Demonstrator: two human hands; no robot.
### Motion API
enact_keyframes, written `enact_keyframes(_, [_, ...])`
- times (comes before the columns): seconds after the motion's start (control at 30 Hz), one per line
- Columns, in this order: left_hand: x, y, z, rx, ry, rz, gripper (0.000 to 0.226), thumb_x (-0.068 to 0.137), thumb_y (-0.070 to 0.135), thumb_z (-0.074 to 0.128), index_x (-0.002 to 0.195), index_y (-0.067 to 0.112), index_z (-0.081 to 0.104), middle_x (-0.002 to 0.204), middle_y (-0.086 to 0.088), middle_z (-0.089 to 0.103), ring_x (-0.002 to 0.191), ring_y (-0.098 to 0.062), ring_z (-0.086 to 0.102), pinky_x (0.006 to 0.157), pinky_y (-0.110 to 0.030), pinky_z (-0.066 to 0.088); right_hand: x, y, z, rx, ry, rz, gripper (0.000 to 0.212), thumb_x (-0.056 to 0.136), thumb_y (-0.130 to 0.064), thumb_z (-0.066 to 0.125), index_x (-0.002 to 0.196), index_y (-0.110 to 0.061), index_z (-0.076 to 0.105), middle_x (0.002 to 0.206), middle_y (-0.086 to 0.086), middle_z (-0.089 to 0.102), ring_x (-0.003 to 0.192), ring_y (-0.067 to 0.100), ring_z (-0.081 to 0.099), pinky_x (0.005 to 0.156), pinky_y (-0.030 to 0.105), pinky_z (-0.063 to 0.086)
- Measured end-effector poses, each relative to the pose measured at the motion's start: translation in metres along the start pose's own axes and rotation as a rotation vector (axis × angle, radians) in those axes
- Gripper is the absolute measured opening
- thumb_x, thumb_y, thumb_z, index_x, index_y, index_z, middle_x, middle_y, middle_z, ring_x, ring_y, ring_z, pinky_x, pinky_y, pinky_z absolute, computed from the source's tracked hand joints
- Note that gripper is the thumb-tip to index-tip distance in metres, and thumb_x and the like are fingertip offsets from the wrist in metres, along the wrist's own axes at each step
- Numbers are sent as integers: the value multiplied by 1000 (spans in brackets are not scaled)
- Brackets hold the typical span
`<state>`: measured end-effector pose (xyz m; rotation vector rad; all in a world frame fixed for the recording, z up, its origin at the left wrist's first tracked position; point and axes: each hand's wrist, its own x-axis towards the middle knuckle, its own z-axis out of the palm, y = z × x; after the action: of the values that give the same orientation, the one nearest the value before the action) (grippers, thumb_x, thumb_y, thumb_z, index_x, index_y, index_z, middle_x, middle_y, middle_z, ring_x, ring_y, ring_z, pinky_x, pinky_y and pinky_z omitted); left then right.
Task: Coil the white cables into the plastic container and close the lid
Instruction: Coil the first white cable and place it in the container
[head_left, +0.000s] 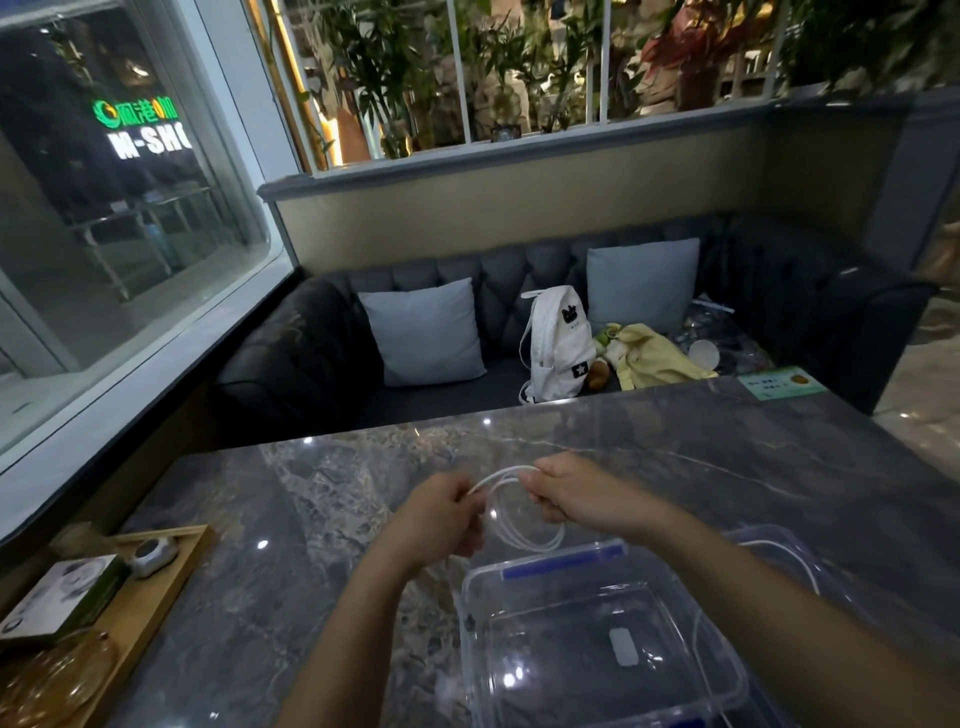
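Observation:
A thin white cable (524, 540) hangs in a few loops between my two hands, just above the dark marble table (311, 519). My left hand (441, 514) pinches one side of the coil and my right hand (576, 491) grips the other side. Just in front of me stands the clear plastic container (597, 649), open, with a blue clip (563, 564) on its far rim. Its clear lid (779, 551) lies to the right, partly hidden by my right forearm. A second white cable (800, 569) trails over the lid and down beside the container.
A wooden tray (156, 603) at the table's left edge holds a small box, a round white object and glassware. Behind the table, a dark sofa (311, 353) carries two cushions, a white backpack (558, 343), yellow cloth and bags. A green card (782, 383) lies at the far right corner.

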<state>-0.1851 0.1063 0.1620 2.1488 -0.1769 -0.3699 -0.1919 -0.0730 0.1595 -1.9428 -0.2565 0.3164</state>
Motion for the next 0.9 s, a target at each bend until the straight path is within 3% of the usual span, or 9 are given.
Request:
enact_keyframes(0.13, [-1,-6,-1,122,-56,30,29,93,22,50,71,17,68,85,-12,68,77,-18,60,74,-33,47,0,4,1,-111,48,3,34,96,-25,40,62,-21,47,60,-4,46,53,10,43,57,28,38])
enact_keyframes(0.27, [-9,-14,-1,-167,-316,156,21,85,34,60,93,23,76,127,17,59,115,-2,55,97,-20,43,-6,3,-2,40,18,38,32,95,-28,42,65,-20,50,51,-9,45,38,1,36,38,16,28])
enact_keyframes(0.37, [-11,-20,11,-473,-274,183,17,71,26,68,80,16,78,97,7,75,93,-7,67,80,-16,51,-9,2,-4,227,-84,71,31,96,-31,42,68,-20,52,43,-11,44,35,4,27,34,16,20])
enact_keyframes(0.47, [-10,-16,25,-697,-47,168,6,58,12,75,62,12,70,57,-1,67,54,-12,62,57,-21,53,-10,2,-3,389,-118,81,33,95,-33,43,65,-22,50,45,-8,43,36,5,22,34,16,16])
enact_keyframes(0.57, [-9,-7,33,-585,198,174,34,63,-2,78,72,11,49,50,1,61,43,-12,57,44,-21,48,-10,3,-4,431,-77,90,33,95,-33,43,65,-21,49,45,-8,42,36,5,22,35,17,14])
enact_keyframes(0.67, [-9,-2,36,-594,313,28,30,74,-6,68,78,10,42,59,-8,58,41,-12,55,42,-23,48,-12,3,-2,398,-84,69,33,95,-33,42,66,-22,50,45,-9,42,37,6,24,36,18,16])
enact_keyframes(0.73, [-10,4,34,-789,159,-83,18,76,-9,61,90,-2,52,74,-17,62,50,-15,62,56,-32,55,-14,3,0,340,-84,50,35,95,-34,42,63,-25,53,45,-10,44,36,6,27,37,19,19])
enact_keyframes(0.83, [-15,7,31,-992,-1,-49,54,69,13,67,117,-2,50,106,-20,62,84,-20,66,77,-37,53,-16,4,0,293,-48,47,34,95,-35,43,63,-25,52,45,-10,44,37,5,26,38,19,18])
enact_keyframes(0.9, [-24,6,34,-693,34,67,58,73,38,64,124,15,45,122,-6,60,103,-13,60,100,-40,42,-17,7,-3,308,-36,50,33,95,-34,43,64,-24,49,46,-9,43,37,5,25,36,17,17])
